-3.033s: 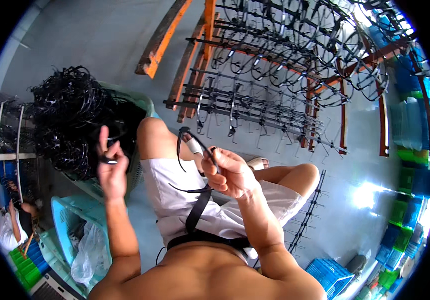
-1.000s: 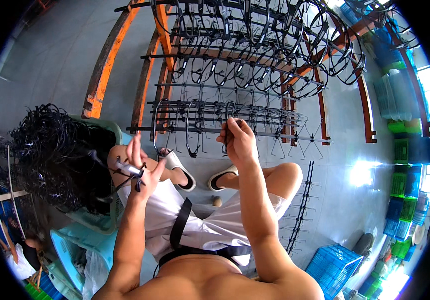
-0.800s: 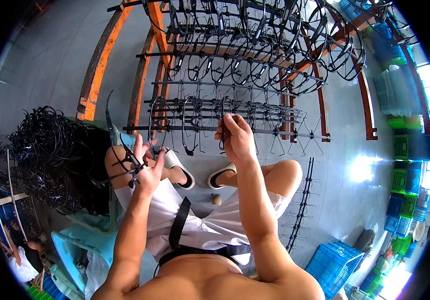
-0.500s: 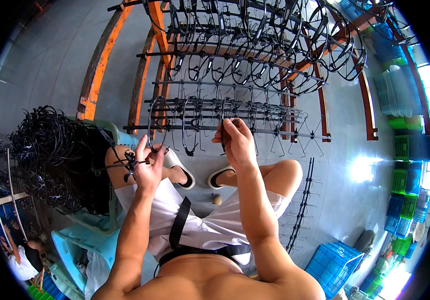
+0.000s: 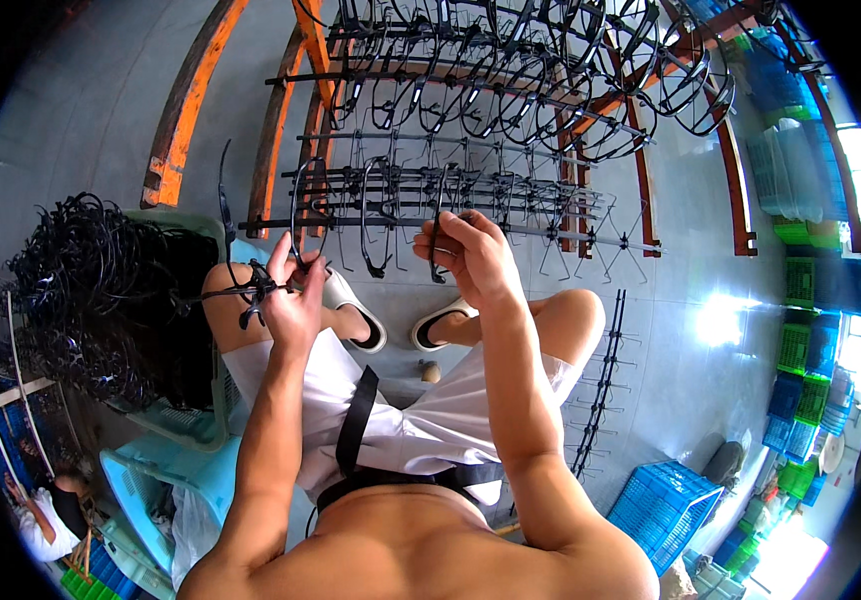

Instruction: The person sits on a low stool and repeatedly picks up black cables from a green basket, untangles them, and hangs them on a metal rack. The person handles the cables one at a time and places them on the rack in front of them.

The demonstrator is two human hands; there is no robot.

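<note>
the fingers [image 5: 454, 228] of the right hand [image 5: 481, 262] are partly bent, thumb and forefinger coming together at a black loop [image 5: 439, 185] that hangs on the front rod; whether they pinch it or only touch it cannot be told. the other fingertips of this hand reach out leftward, slightly parted. the left hand [image 5: 291, 310] is turned palm up, its forefinger and thumb raised and spread apart, while a small tangle of black pieces [image 5: 256, 290] is held at its left side; one long curved strip stands up from the tangle, and thin ends stick out to the left. just above the left fingertips, another black loop [image 5: 296, 205] hangs at the left end of the same rod, and a third [image 5: 369, 230] hangs between the two hands.

the front rod [image 5: 521, 229] belongs to a row of dark rods with thin wire hooks; beyond it, higher rods carry many more black loops, between orange uprights [image 5: 191, 100].

below the hands are bent knees, white shorts [image 5: 411, 425] and pale shoes [image 5: 347, 300]. left of the knees, a pale green crate [image 5: 213, 420] holds a heap of black pieces [image 5: 101, 280], with a turquoise crate [image 5: 136, 485] nearer the body. on the right, a hooked rod [image 5: 601, 385] lies on the floor near a blue crate [image 5: 663, 510]. blue and green crates are stacked along the far right, and another person [image 5: 46, 525] is at the lower left.
</note>
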